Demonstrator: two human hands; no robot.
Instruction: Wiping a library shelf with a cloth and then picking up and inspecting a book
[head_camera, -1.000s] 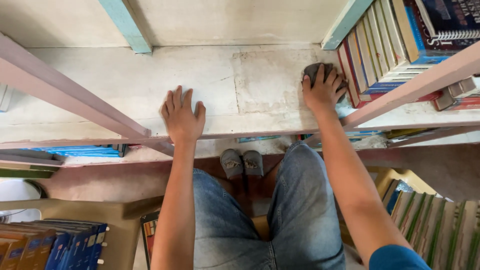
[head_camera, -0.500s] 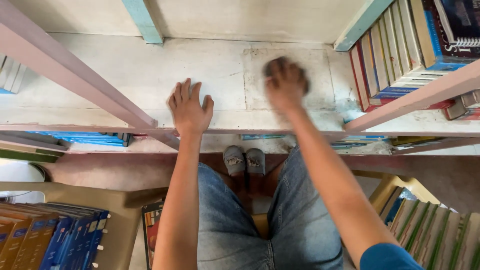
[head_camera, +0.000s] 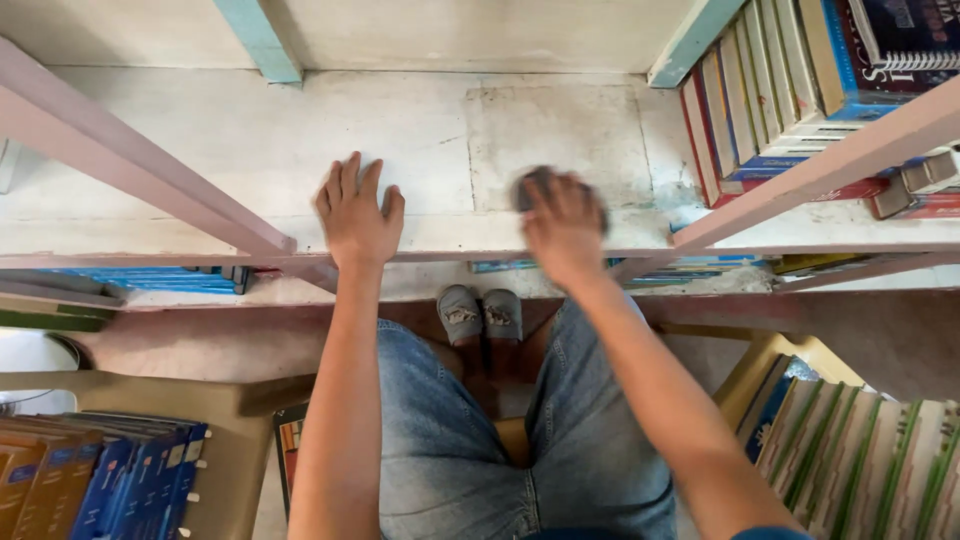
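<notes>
Your right hand is blurred, fingers curled down over a dark grey cloth pressed on the white shelf board near its front edge. Left hand lies flat at 9 o'clock of it, well apart, fingers spread, palm on the board. At 2 o'clock of the cloth, upright books fill the right end of the shelf. Blue books lie on the lower shelf at 8 o'clock. Both forearms reach straight forward over your jeans.
</notes>
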